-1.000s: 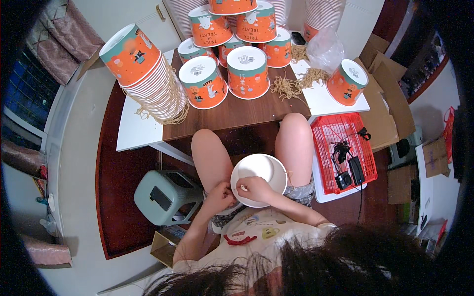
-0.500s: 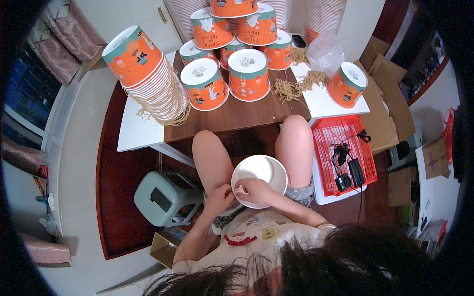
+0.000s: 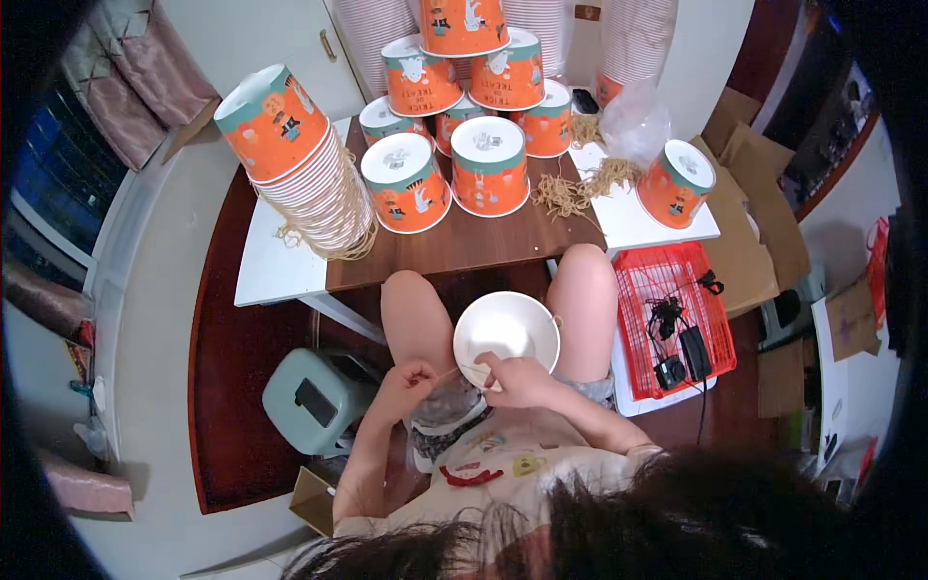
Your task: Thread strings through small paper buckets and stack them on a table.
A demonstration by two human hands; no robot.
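A paper bucket (image 3: 476,324) sits between my thighs, its white inside facing up. My right hand (image 3: 517,381) is closed at its near rim, fingers pinching a thin tan cord. To the left, clear of the bucket, my left hand (image 3: 404,389) is closed with its fingers curled. A thin length of the cord (image 3: 449,374) runs between the two hands. A small piece of cord also shows at the bucket's right rim. What lies inside my left fingers is mostly hidden.
Orange and green buckets (image 3: 407,203) stand upside down in a pyramid on the brown table (image 3: 454,246). A tilted, cord-draped bucket stack (image 3: 280,130) leans at left. Loose cords (image 3: 564,196), a plastic bag (image 3: 635,126) and a red basket (image 3: 723,333) with adapters are right; a stool (image 3: 290,396) is left.
My hands have drawn apart: the left hand went left, the right a little right. The cord between them now shows stretched out. The view has shifted slightly.
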